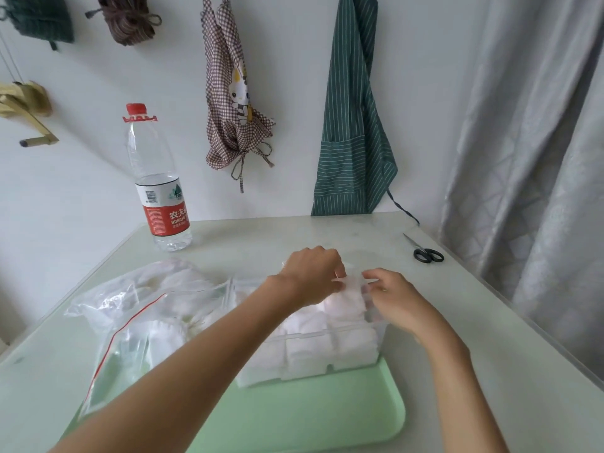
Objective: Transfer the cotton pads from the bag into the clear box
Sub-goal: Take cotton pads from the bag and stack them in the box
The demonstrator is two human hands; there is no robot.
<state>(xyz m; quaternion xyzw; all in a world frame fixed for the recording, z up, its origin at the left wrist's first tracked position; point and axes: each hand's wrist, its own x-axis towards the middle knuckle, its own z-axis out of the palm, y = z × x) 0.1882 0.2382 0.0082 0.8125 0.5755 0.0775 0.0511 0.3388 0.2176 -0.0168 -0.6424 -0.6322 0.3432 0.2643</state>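
The clear box (327, 351) looks nearly full of cotton pads (313, 349) while both the left hand (313, 273) and right hand (390, 294) pinch one more stack over it, with some left in the bag (130, 308).

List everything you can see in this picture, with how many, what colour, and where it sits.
cotton pads: many, white, in the clear box, more in the bag
clear box: one, on the tray
bag: one, clear with red zip strip, left of box
tray: one, light green, near table edge
water bottle: one, clear, red cap, back left
scissors: one, black handles, back right
aprons: two, green striped and checked, on wall
curtain: grey, right
left hand: over box, on pads
right hand: at box, on pads
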